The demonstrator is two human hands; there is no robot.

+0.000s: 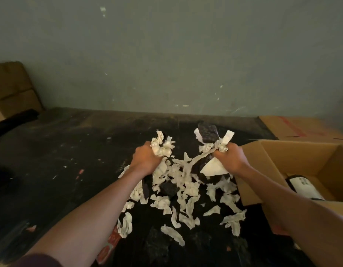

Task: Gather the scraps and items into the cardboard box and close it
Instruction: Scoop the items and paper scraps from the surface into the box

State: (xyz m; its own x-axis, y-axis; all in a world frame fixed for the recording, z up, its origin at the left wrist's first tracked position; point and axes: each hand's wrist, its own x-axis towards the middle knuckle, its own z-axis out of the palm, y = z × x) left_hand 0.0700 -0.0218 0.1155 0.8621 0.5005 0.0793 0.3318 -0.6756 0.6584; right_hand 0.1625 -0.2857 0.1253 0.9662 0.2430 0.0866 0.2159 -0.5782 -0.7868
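Note:
A pile of white paper scraps (186,191) mixed with dark foam chunks (168,188) lies on the black floor mat in front of me. My left hand (146,159) is clenched around a bunch of white scraps (161,146) above the pile. My right hand (229,158) grips white strips and a larger white sheet (213,168), with a dark foam block (208,132) sticking up from the bundle. The open cardboard box (272,162) stands just right of my right hand; a white cylinder with a black end (303,186) lies inside it.
A closed cardboard box (301,128) with red markings sits behind the open one. Stacked cardboard boxes (10,89) stand at the far left against the grey-green wall. A red printed item (109,245) lies partly under my left forearm.

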